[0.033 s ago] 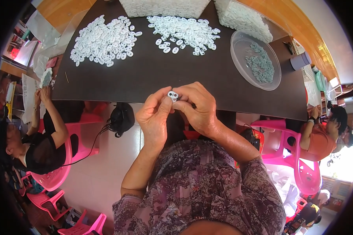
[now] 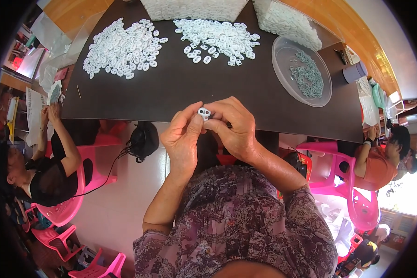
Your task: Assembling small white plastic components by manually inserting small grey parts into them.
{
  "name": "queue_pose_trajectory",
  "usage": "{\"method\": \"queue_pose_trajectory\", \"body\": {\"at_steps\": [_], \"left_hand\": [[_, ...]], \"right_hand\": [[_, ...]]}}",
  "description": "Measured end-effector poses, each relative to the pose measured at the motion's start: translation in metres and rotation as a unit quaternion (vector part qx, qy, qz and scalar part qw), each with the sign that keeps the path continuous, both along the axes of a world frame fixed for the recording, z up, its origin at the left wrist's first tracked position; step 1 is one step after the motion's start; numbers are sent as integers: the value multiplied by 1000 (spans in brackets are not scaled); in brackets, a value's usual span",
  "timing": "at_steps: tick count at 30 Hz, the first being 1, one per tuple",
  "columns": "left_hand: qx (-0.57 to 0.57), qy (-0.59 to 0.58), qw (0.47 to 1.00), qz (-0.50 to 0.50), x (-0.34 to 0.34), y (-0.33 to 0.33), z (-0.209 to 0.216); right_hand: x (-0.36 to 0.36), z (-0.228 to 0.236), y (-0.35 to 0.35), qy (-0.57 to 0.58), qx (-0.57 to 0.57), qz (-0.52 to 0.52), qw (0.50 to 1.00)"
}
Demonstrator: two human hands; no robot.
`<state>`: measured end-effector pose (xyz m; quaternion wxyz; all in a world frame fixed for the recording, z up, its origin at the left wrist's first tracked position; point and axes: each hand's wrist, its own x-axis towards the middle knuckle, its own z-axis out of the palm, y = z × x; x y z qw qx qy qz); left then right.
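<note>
In front of my chest, at the table's near edge, both hands meet around a small white two-hole cord lock (image 2: 204,112). My left hand (image 2: 183,134) grips it from the left with thumb and fingers. From the right, my right hand (image 2: 234,127) pinches it too. Its rounded upper face with two dark holes shows between the fingertips; the lower part is partly covered by my left thumb. Farther off on the table lie a left pile of similar white oval pieces (image 2: 123,51) and a right pile of white pieces (image 2: 217,37).
A round clear dish (image 2: 282,69) holds small grey-green pieces (image 2: 308,78), perhaps springs. Clear bins of white parts (image 2: 194,9) stand at the back. A grey cup (image 2: 355,72) is at the far right of the dark table (image 2: 171,88). People sit at both sides on pink chairs (image 2: 363,208).
</note>
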<state>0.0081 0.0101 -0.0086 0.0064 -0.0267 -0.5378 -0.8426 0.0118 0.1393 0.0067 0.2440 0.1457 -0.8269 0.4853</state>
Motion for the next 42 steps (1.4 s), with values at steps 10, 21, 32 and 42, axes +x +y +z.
{"method": "queue_pose_trajectory", "body": {"at_steps": [10,21,32,42], "left_hand": [[-37,91,995,17,2,2,-11],[-6,97,994,48,4,6,-19],[-27,88,996,11,4,-4,-10],[-88,128,988,11,5,-9,-1]], "right_hand": [[4,-5,-4,4,-50,7,999],[4,-11,-8,26,-52,15,998],[8,-11,-10,0,-68,32,997],[9,-5,-10,-22,-80,52,995]]}}
